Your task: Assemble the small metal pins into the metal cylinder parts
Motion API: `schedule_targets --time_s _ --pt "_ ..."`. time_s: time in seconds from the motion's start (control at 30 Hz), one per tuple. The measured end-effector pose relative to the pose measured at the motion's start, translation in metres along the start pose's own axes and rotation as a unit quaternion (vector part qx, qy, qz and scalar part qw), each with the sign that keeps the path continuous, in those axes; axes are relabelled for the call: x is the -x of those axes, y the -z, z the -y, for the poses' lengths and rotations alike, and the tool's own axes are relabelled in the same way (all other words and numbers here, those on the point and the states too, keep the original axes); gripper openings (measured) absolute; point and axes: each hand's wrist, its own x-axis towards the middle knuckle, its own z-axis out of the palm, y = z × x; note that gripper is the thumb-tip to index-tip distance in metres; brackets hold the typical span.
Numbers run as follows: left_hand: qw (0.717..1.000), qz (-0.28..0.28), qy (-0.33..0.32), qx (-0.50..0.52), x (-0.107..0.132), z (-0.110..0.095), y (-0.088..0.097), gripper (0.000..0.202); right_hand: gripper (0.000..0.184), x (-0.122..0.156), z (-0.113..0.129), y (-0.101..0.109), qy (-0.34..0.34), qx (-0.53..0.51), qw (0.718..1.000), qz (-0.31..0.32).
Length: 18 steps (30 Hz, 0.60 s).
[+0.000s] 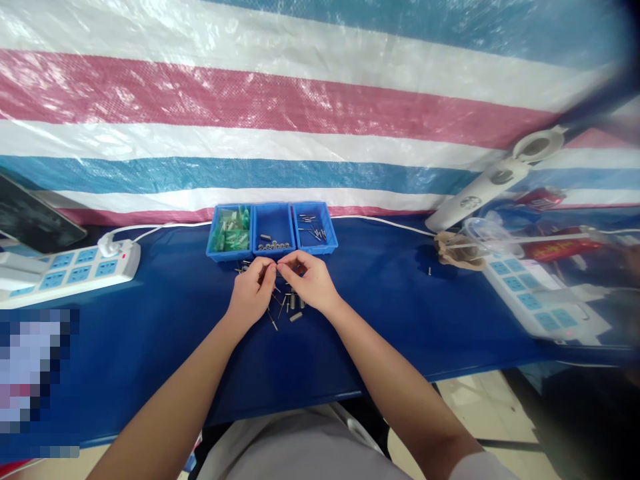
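My left hand [253, 291] and my right hand [311, 280] meet at the fingertips just in front of the blue bins. Both are closed in a pinch, and whatever sits between the fingers is too small or hidden to name. Beneath and between them, several thin metal pins [273, 319] and short grey metal cylinders [296, 317] lie scattered on the dark blue table [380, 313]. The left bin [230, 256] holds green-tinted plastic packets. In the middle bin [273, 212] are small round metal parts and one cylinder. Thin metal pins [319, 233] rest in the right bin [327, 249].
White power strips stand at the left [131, 260] and right [530, 303]. A white cable [385, 221] runs behind the bins. A white tumbler [475, 193], a crumpled brown paper piece [457, 250] and a lone small screw-like part [429, 271] are to the right. Striped sheeting [280, 93] hangs behind.
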Motion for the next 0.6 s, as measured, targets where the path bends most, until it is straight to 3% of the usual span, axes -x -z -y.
schedule_targets --time_s 0.6 --pt "1.000 0.003 0.004 -0.001 -0.0006 -0.0006 0.0005 0.023 0.013 -0.0003 0.0023 -0.0006 0.005 0.000 1.000 -0.001"
